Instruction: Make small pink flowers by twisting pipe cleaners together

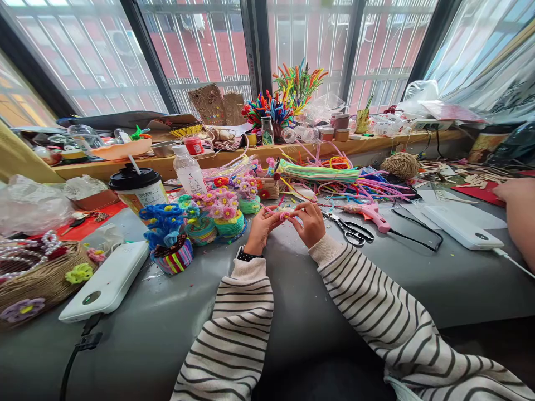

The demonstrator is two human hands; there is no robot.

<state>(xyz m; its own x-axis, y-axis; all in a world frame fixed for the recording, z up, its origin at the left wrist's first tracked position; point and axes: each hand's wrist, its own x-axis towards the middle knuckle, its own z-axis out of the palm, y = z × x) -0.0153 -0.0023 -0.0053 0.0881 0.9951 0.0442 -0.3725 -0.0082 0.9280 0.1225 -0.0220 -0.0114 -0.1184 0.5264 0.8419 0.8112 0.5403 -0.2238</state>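
Observation:
A pink pipe cleaner [285, 215], bent into small loops, is pinched between my two hands above the grey table. My left hand [261, 229] grips its left side, fingers closed. From the right, my right hand [311, 224] closes thumb and fingertips on the same piece. Just right of my hands lie black-handled scissors [354, 231] and a pink glue gun [371, 215]. Small pots of pipe-cleaner flowers stand left of my hands, among them one with blue flowers [167, 223] and one with pink flowers [223, 209].
Behind my hands lies a heap of pipe cleaners [321, 171] with a ball of twine [400, 165]. White power banks rest at left [109, 281] and right [462, 227]. A lidded cup [140, 189] and a bottle [189, 171] stand at left. Another person's hand [518, 195] is at far right.

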